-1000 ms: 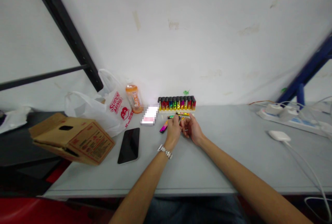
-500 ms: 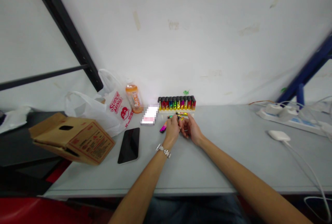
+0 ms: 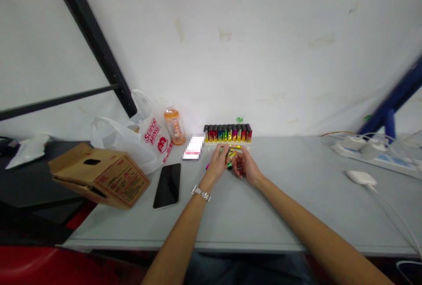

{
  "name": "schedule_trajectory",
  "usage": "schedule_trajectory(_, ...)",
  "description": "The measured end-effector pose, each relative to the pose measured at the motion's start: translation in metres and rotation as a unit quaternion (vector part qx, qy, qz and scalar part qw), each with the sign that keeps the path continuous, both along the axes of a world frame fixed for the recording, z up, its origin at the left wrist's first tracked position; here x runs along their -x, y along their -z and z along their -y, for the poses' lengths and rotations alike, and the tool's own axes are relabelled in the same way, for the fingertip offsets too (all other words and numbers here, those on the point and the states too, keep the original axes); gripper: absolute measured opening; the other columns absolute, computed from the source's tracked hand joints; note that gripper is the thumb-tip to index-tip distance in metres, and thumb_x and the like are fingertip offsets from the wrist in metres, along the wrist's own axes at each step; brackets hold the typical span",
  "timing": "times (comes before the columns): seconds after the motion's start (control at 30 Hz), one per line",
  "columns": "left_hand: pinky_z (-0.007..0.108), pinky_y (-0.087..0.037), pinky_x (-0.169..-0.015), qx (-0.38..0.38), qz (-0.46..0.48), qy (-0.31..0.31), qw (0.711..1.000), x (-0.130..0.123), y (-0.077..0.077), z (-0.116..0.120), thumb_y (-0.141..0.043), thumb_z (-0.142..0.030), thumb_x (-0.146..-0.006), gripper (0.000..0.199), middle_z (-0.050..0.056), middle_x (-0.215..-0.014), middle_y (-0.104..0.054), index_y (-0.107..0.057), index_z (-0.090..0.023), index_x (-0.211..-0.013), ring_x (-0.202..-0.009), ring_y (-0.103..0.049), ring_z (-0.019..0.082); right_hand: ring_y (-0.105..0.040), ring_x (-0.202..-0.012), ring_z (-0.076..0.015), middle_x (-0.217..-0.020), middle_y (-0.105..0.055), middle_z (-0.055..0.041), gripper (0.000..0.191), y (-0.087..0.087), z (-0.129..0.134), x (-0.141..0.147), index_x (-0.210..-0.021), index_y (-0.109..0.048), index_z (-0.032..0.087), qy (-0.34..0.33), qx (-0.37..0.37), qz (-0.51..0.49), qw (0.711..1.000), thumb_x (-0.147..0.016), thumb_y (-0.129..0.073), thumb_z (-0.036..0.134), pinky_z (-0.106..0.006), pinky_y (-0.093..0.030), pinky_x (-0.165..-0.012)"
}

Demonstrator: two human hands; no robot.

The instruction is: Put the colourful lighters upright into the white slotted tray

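Observation:
Several colourful lighters with black tops point(image 3: 227, 133) stand upright in close rows by the wall. In front of them, loose lighters point(image 3: 234, 147) lie on the table, partly covered by my hands. My left hand point(image 3: 219, 161), with a bracelet on its wrist, is closed over something dark and small among the loose lighters; what it holds is hard to make out. Just to its right, my right hand point(image 3: 244, 167) has its fingers curled beside yellow and green lighters, and its fingertips are too small and blurred to read.
On the grey table point(image 3: 250, 219) are a black phone point(image 3: 167, 185), a bright-screened device point(image 3: 193, 147), an orange bottle point(image 3: 174, 125), a white bag point(image 3: 145, 144) and a cardboard box point(image 3: 105, 175). A power strip point(image 3: 379, 157) and white charger point(image 3: 361, 177) are at the right.
The view has shifted slightly, moving the scene a little right. My left hand has moved slightly away from my right hand, and more green and yellow lighters show between them.

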State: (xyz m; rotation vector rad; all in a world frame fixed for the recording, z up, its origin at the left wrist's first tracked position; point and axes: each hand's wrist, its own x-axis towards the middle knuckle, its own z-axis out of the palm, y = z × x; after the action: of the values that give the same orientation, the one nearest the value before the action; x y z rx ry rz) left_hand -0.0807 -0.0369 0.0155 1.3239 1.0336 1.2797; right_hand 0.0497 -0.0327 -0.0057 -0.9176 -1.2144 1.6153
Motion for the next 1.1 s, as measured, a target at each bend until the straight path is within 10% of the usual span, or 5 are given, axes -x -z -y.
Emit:
schedule_trajectory(0.23, 0.024, -0.049, -0.061, -0.104, -0.138, -0.004, 0.985, 0.051, -0.014, -0.013, -0.067, -0.046, -0.082, 0.030, 0.003, -0.075, -0.068, -0.065, -0.017, -0.087, -0.069, -0.065, 0.014, -0.039, -0.034, -0.0093, -0.043, -0.047, 0.0021, 0.068, 0.000, 0.001, 0.003, -0.062, -0.055, 0.019, -0.006, 0.005, 0.031, 1.000, -0.086, -0.031, 0.078, -0.020, -0.024, -0.033)
schedule_trajectory(0.57, 0.031, -0.054, -0.077, -0.206, -0.345, -0.065, 0.913, 0.102, -0.039, -0.073, -0.068, -0.017, -0.074, 0.017, 0.005, -0.084, -0.074, -0.075, -0.019, -0.090, -0.081, -0.068, 0.020, -0.039, -0.034, -0.0087, -0.045, -0.048, 0.0022, 0.067, 0.008, -0.001, 0.006, -0.065, -0.056, 0.018, -0.001, -0.003, 0.060, 0.998, -0.087, -0.031, 0.076, -0.020, -0.024, -0.033)
schedule_trajectory(1.1, 0.033, -0.056, -0.086, -0.220, -0.418, -0.086, 0.877, 0.114, -0.021, -0.097, -0.061, -0.021, -0.084, 0.019, 0.006, -0.095, -0.073, -0.073, -0.018, -0.098, -0.086, -0.068, 0.019, -0.037, -0.032, -0.0088, -0.038, -0.044, 0.0038, 0.071, 0.005, 0.003, 0.007, -0.064, -0.057, 0.019, -0.002, -0.039, 0.096, 0.995, -0.083, -0.031, 0.082, -0.021, -0.026, -0.034)
